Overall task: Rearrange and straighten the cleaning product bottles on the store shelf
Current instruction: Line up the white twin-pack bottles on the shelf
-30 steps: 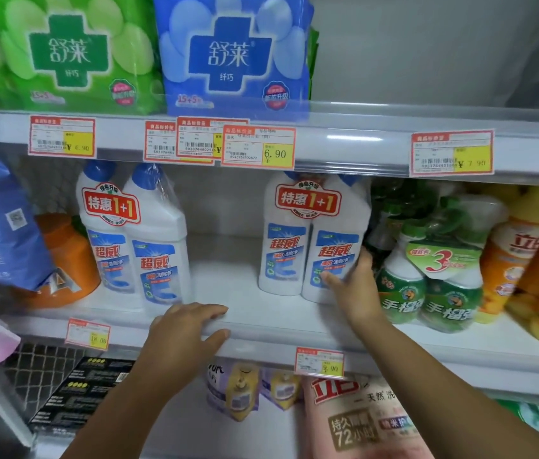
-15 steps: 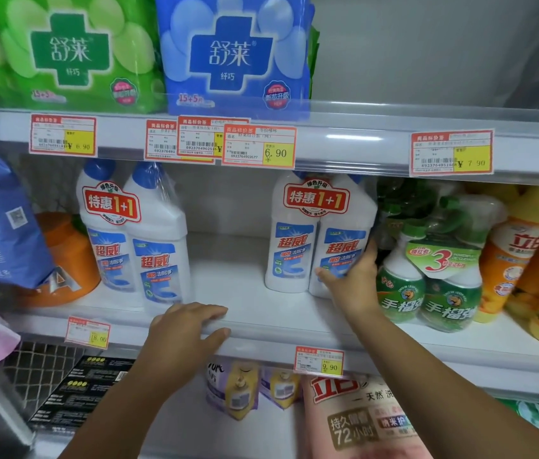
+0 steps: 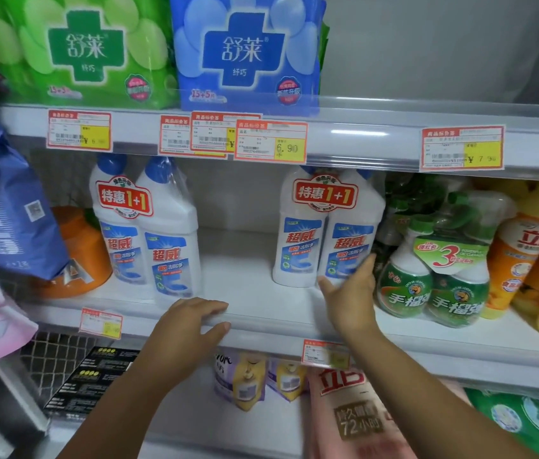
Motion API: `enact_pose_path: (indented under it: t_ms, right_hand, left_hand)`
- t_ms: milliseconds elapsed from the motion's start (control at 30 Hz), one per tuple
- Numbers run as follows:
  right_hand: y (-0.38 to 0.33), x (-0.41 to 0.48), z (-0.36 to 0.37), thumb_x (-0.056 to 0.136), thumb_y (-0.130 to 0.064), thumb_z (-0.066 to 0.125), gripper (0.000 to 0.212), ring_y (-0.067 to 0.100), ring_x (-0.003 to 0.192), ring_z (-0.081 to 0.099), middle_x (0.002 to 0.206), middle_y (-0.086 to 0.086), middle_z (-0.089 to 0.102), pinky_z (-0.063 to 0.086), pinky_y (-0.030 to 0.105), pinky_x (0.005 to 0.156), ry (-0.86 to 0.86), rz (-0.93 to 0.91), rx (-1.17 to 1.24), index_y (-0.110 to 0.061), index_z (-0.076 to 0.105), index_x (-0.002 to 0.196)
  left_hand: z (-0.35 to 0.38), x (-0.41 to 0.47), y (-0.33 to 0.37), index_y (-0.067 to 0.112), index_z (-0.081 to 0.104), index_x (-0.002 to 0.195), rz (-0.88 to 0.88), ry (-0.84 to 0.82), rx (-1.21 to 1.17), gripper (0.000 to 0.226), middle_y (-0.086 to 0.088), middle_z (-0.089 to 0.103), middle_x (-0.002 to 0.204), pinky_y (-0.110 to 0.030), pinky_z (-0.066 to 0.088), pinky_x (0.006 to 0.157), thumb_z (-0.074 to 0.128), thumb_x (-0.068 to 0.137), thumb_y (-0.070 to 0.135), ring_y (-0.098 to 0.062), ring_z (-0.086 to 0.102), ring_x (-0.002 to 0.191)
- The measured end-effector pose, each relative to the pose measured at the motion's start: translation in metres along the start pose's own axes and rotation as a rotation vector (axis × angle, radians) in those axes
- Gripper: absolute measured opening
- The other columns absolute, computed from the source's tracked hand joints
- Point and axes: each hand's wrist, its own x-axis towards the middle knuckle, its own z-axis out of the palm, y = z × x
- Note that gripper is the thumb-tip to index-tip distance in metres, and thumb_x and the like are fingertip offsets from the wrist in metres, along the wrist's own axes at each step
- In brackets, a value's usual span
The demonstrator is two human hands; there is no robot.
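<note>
A green pack and a blue pack of pads sit on the top shelf at eleven and twelve o'clock. Price tags line the shelf rail below them. At nine o'clock hangs a blue bag, and at six o'clock lie purple and yellow refill pouches.

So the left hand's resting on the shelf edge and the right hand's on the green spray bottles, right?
Not quite. In the head view the right hand is on the white twin-pack, not the green spray bottles. The left hand does rest on the shelf edge.
</note>
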Motion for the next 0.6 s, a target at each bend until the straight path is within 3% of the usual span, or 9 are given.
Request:
enact_pose_path:
  t_ms: [133, 267, 400, 500, 600]
  right_hand:
    - [-0.011, -0.047, 0.015, 0.087, -0.020, 0.065, 0.073, 0.020, 0.131, 0.039, 0.142, 0.009, 0.040, 0.033, 0.035, 0.110, -0.116, -0.069, -0.022, -0.012, 0.023, 0.147]
    - [-0.032, -0.060, 0.049, 0.091, -0.029, 0.060, 0.045, 0.015, 0.111, 0.055, 0.117, 0.001, 0.057, 0.039, 0.023, 0.092, -0.392, -0.121, -0.084, -0.019, 0.047, 0.132]
    - [-0.063, -0.057, 0.087, 0.088, -0.033, 0.063, 0.048, 0.009, 0.112, 0.053, 0.123, -0.005, 0.056, 0.038, 0.020, 0.093, -0.598, -0.176, -0.074, -0.018, 0.050, 0.132]
    - [-0.081, -0.056, 0.116, 0.080, -0.036, 0.072, 0.057, 0.007, 0.112, 0.058, 0.124, -0.010, 0.060, 0.046, 0.028, 0.096, -0.735, -0.176, -0.006, -0.024, 0.049, 0.131]
    - [-0.085, -0.058, 0.136, 0.076, -0.034, 0.077, 0.053, 0.009, 0.098, 0.064, 0.112, -0.010, 0.067, 0.054, 0.038, 0.089, -0.720, -0.193, 0.012, -0.027, 0.050, 0.121]
  left_hand:
    - [-0.009, -0.008, -0.007, 0.028, 0.058, 0.123, 0.005, 0.006, -0.027, 0.037, 0.010, 0.056, 0.126, -0.017, 0.029, 0.096, 0.062, 0.086, 0.033, -0.008, 0.046, 0.117]
    - [-0.023, -0.016, -0.021, 0.026, 0.061, 0.120, -0.017, 0.058, -0.035, 0.037, 0.008, 0.059, 0.124, -0.018, 0.031, 0.097, 0.064, 0.084, 0.033, -0.008, 0.048, 0.115]
    - [-0.035, -0.018, -0.039, 0.023, 0.063, 0.117, -0.039, 0.116, -0.053, 0.035, 0.006, 0.061, 0.121, -0.016, 0.032, 0.093, 0.066, 0.083, 0.030, -0.008, 0.051, 0.110]
    - [-0.042, -0.020, -0.052, 0.022, 0.063, 0.118, -0.060, 0.136, -0.049, 0.036, 0.004, 0.060, 0.122, -0.014, 0.030, 0.090, 0.066, 0.083, 0.027, -0.008, 0.050, 0.109]
    - [-0.045, -0.022, -0.064, 0.020, 0.062, 0.119, -0.071, 0.163, -0.009, 0.036, 0.002, 0.059, 0.123, -0.009, 0.027, 0.085, 0.066, 0.084, 0.027, -0.011, 0.051, 0.112]
